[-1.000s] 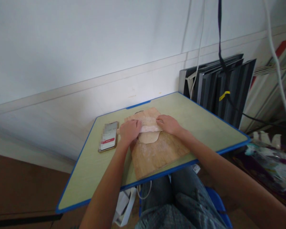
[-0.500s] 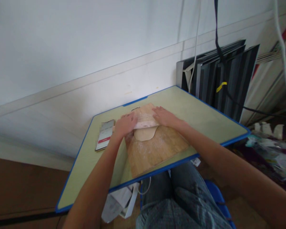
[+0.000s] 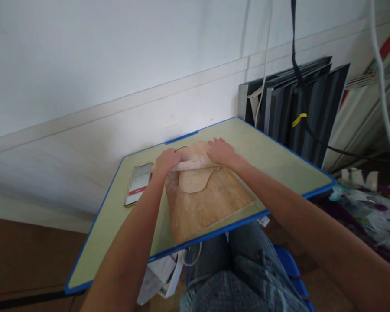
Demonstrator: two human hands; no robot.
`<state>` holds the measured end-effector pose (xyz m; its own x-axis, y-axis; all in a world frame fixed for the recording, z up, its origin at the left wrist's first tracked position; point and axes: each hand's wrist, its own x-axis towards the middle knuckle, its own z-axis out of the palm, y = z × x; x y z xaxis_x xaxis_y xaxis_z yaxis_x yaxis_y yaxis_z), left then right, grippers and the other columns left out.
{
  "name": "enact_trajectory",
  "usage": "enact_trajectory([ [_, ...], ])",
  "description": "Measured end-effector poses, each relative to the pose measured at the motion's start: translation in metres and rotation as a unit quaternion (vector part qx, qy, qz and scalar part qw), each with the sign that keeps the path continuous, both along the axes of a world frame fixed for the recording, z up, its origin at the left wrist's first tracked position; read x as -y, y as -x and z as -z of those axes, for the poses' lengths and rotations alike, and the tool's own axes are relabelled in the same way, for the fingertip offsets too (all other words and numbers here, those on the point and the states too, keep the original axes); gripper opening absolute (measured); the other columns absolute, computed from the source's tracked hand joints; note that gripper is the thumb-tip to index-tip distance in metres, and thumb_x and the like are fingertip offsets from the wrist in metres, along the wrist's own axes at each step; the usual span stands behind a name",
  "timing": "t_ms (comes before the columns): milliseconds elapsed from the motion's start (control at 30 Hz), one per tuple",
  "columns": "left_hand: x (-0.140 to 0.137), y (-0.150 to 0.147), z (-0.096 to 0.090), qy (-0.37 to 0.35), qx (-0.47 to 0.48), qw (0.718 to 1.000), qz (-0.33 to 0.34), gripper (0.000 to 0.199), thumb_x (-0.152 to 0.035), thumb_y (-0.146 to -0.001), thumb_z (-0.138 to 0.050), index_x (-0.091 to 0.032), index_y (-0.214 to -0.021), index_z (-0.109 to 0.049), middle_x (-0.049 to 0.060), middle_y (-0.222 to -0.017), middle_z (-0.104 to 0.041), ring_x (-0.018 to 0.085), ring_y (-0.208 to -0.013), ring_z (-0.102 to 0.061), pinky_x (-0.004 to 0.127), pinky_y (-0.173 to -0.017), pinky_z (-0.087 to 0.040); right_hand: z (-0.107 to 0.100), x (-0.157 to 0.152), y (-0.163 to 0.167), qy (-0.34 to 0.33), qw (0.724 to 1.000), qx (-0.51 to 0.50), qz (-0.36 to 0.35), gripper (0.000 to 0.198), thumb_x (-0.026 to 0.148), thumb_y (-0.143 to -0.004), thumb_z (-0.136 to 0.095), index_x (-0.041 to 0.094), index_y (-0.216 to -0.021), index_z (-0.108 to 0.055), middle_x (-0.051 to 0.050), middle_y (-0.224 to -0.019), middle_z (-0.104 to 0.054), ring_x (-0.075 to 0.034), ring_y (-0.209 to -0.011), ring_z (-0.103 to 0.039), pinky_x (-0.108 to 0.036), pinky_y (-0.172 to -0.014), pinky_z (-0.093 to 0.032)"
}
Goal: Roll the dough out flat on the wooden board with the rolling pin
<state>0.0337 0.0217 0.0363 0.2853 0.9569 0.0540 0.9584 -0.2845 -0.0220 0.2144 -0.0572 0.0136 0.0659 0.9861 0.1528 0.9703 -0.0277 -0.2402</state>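
A pale rolling pin (image 3: 190, 165) lies across the far part of a floured wooden board (image 3: 211, 212). My left hand (image 3: 167, 160) is closed over the pin's left end, its fingers bent around it. On the right end rests my right hand (image 3: 221, 152), palm down, with its fingers stretched out and spread past the pin. A flat, rounded sheet of dough (image 3: 195, 180) sticks out on the near side of the pin. Whether more dough lies under the pin I cannot tell.
A phone (image 3: 138, 184) with a lit screen lies left of the board on the blue-edged table (image 3: 273, 160). A white wall stands behind. Dark folded panels (image 3: 286, 99) lean at the right, with hanging cables (image 3: 294, 52) before them. Plastic bags (image 3: 370, 208) are heaped lower right.
Both hands and the rolling pin have moved slightly away from me, so more of the dough shows on the near side. The view has shifted a little.
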Motion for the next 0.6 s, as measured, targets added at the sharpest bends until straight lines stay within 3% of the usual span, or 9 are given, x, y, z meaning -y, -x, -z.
enact_trajectory([
  [167, -0.011, -0.004, 0.002, -0.002, 0.023, 1.000, -0.003, 0.042, -0.036, -0.078, -0.034, -0.013, -0.097, -0.065, 0.016, -0.106, -0.064, 0.025, -0.096, -0.059, 0.031, -0.076, -0.046, -0.009, -0.002, 0.003, -0.027, 0.998, -0.005, 0.052, 0.037, 0.023, -0.082, -0.036, 0.013, -0.114, -0.052, -0.015, -0.122, -0.050, -0.027, -0.116, -0.040, -0.039, -0.091, -0.037],
  [600, -0.033, -0.012, 0.005, -0.034, 0.049, 0.998, 0.013, 0.036, -0.023, -0.077, -0.038, -0.008, -0.095, -0.065, 0.018, -0.103, -0.064, 0.023, -0.095, -0.060, 0.027, -0.077, -0.044, -0.012, -0.007, 0.005, -0.026, 0.999, 0.009, 0.043, 0.034, 0.015, -0.081, -0.036, 0.012, -0.107, -0.057, -0.013, -0.113, -0.059, -0.021, -0.105, -0.053, -0.029, -0.085, -0.041],
])
